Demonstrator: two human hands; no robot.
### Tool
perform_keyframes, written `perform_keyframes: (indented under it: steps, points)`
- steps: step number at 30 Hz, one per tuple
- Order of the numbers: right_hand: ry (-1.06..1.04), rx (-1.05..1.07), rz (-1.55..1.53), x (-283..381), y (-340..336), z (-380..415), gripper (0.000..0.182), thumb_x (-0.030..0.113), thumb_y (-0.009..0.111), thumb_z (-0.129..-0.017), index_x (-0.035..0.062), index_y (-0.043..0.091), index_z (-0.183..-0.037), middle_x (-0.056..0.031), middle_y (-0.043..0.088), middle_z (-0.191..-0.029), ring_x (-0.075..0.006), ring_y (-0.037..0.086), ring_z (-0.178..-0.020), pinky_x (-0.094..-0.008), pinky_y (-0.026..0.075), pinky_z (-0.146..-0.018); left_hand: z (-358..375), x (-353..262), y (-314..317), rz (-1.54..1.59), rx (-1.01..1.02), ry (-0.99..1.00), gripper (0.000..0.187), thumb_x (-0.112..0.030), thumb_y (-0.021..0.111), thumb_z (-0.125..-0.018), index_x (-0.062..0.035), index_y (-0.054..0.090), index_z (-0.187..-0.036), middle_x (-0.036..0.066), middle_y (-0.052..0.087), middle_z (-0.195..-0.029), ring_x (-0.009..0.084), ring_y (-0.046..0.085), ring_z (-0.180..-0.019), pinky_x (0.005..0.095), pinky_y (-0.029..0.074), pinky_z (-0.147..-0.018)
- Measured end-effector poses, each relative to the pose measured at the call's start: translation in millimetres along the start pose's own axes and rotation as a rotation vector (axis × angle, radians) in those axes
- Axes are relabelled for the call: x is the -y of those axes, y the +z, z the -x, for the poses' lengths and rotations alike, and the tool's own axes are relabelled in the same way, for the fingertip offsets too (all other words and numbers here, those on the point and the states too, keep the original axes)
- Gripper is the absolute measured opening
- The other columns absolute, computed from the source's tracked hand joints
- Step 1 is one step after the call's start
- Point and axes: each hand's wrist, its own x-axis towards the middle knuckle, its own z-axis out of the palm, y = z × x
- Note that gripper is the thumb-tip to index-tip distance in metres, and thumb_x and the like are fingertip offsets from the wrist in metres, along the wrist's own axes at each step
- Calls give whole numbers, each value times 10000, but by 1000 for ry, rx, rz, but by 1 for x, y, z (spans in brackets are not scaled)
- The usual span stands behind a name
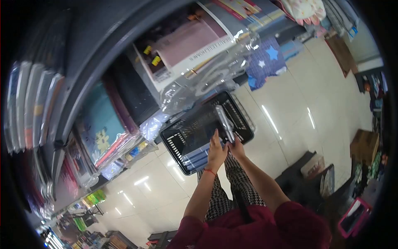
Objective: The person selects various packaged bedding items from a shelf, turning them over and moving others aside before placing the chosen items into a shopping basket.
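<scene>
A black plastic basket (199, 133) sits on the pale tiled floor (290, 108), just beside the shelf of plastic-wrapped bedding packs (186, 45). The left hand (216, 150) rests on the basket's near rim, fingers closed over it. The right hand (236, 147), just beside it, grips the basket's grey handle (224, 122).

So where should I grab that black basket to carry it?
Probably by the handle, from above. It lies across the open top of the black basket, near the middle, so the load should hang level. Both hands, left hand and right hand, are already at it.
</scene>
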Motion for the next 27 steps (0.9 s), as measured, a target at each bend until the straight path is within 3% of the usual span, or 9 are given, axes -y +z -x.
perform_keyframes:
  steps: [3,4,6,7,9,14,20,23,27]
  points:
    - [-136,13,11,8,-63,7,553,245,654,-827,76,439,-1307,-191,639,-784,-327,632,-670,-410,471,-601,4,-27,-28,203,-115,-10,804,-142,598,-850,-18,71,-1444,364,328,-1286,528,400,-1163,492,372,-991]
    - [-18,138,68,33,-98,16,516,196,640,-844,35,445,-1294,-194,641,-925,-234,629,-813,-342,482,-730,8,-37,-37,213,-125,0,798,-158,599,-855,-16,78,-1442,353,324,-1299,517,392,-1179,485,370,-997]
    - [-16,246,179,78,-159,38,483,157,613,-838,51,459,-1283,-201,642,-867,-283,646,-756,-345,488,-680,11,-61,-54,239,-161,38,789,-192,600,-864,-11,92,-1439,331,316,-1323,496,378,-1212,470,367,-1010]
    - [-337,132,185,66,-173,45,484,165,629,-817,78,477,-1268,-184,643,-768,-347,636,-674,-402,497,-610,13,-74,-63,242,-172,119,774,-231,596,-874,-16,111,-1438,309,313,-1339,474,368,-1232,459,363,-1017]
    - [-431,221,289,131,-226,69,478,161,643,-801,77,489,-1246,-183,652,-815,-353,643,-710,-412,507,-628,18,-93,-79,195,-185,316,744,-334,581,-894,-21,173,-1432,247,302,-1376,412,358,-1265,420,349,-1040]
    - [-494,247,408,257,-311,135,399,152,668,-751,64,556,-1124,-190,652,-935,-369,645,-782,-418,519,-660,93,-191,-160,401,-23,349,674,-332,612,-881,-46,274,-1390,255,278,-1374,416,363,-1261,406,364,-1021]
    - [-1090,-363,582,354,-354,229,414,97,673,-634,77,608,-1042,-175,640,-1101,-351,627,-982,-423,481,-823,202,-258,-255,467,-250,886,706,-261,752,-752,-75,383,-1324,250,219,-1412,411,305,-1305,476,322,-1032]
    - [-1307,-677,669,387,-336,231,347,161,659,-685,69,613,-1016,-217,640,-1040,-413,631,-933,-433,522,-735,219,-251,-278,658,-374,1223,677,-276,787,-709,-79,440,-1256,276,191,-1410,452,255,-1328,524,282,-1050]
    - [-1552,-678,567,464,-295,218,347,132,644,-661,83,625,-1004,-202,644,-1044,-413,618,-970,-448,504,-774,231,-222,-326,655,-670,1446,636,-328,787,-703,-86,470,-1198,291,210,-1390,465,230,-1337,557,252,-1067]
